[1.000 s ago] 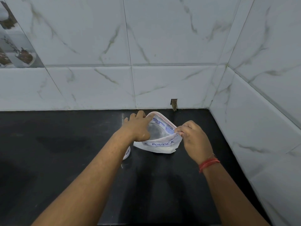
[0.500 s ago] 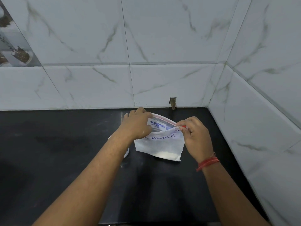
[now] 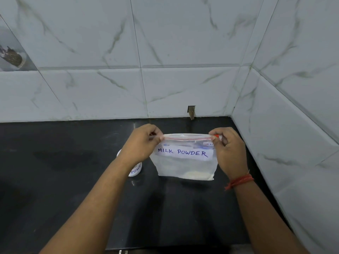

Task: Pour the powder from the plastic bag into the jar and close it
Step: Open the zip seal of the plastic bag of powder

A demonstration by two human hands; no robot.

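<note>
A white jar (image 3: 135,168) — letters "POW" readable, mostly hidden behind the left wrist — stands on the black counter (image 3: 55,180). The left hand (image 3: 140,145) pinches one top corner of the clear plastic bag (image 3: 185,156), labelled "MILK POWDER", its red zip strip stretched flat. The right hand (image 3: 226,151) pinches the other corner — a little pale powder lies at the bag's bottom.

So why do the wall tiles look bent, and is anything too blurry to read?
Head view: the wide-angle lens bows the tile lines; soft reflections sheen the black counter; the bag's label reads sharply as "MILK POWDER"; the jar is mostly hidden behind the left hand.
</note>
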